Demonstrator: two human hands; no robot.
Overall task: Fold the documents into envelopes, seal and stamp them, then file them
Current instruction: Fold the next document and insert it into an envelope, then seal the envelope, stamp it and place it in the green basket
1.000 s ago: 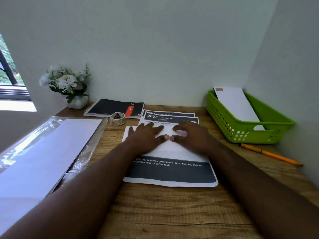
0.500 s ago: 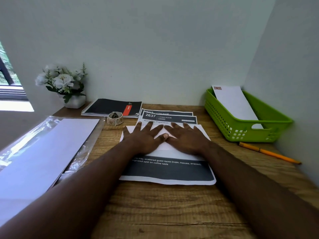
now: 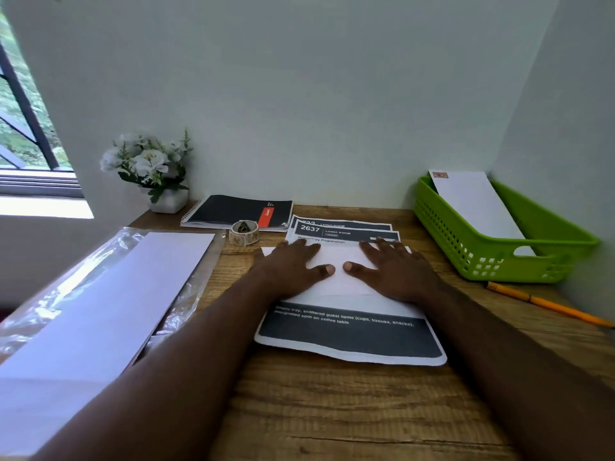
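Both hands lay flat with straight, spread fingers on the folded document [image 3: 336, 277] at the centre of the wooden desk [image 3: 332, 410]: left hand [image 3: 293, 267] on its left half, right hand [image 3: 396, 267] on its right half, thumbs apart. A stamped envelope [image 3: 472, 201] leaned inside the green basket [image 3: 499, 257] to the right.
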